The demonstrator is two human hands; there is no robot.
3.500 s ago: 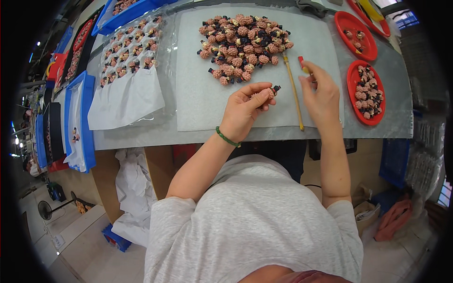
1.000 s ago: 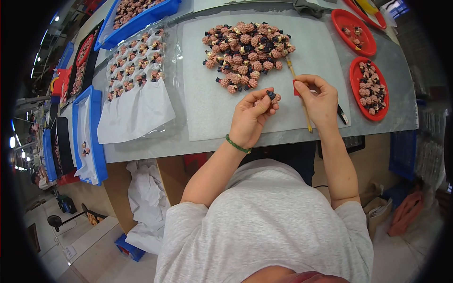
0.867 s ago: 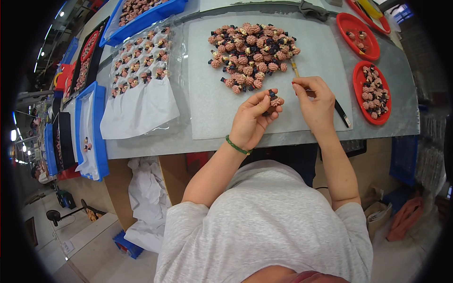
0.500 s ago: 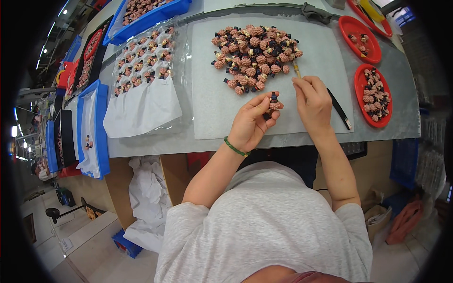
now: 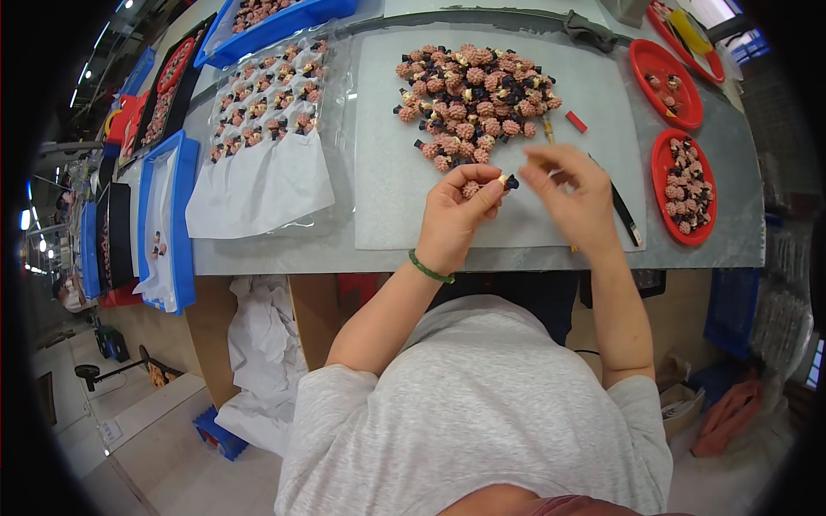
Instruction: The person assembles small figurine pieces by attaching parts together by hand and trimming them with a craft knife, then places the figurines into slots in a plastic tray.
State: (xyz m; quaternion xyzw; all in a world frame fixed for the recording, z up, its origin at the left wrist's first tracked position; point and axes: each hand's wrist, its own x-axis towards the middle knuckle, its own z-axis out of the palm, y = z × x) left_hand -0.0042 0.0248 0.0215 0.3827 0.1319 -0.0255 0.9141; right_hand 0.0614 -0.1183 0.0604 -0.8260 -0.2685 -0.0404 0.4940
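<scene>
A small figurine (image 5: 471,188) with a pink, bumpy body and a dark top is pinched in my left hand (image 5: 453,215), which wears a green bead bracelet. Beside it, my right hand (image 5: 578,193) is raised with bent fingers; motion smears them, so any held item cannot be made out. A thin yellowish stick (image 5: 549,132) shows above the right hand, and a similar end shows below it. Beyond both hands, a heap of similar figurines (image 5: 477,99) lies on a white mat (image 5: 379,206). A small red block (image 5: 576,121) rests right of the heap.
A dark slim tool (image 5: 624,215) lies at the mat's right. Two red dishes (image 5: 711,225) of figurines stand farther right. To the left, figurines sit in rows on a white sheet (image 5: 258,198) in clear plastic. Blue trays (image 5: 183,258) stand at far left and back.
My left hand has tilted the figurine, its dark top now pointing right. My right hand has turned and blurs with motion. The red block now shows on the mat. The whole view has shifted slightly.
</scene>
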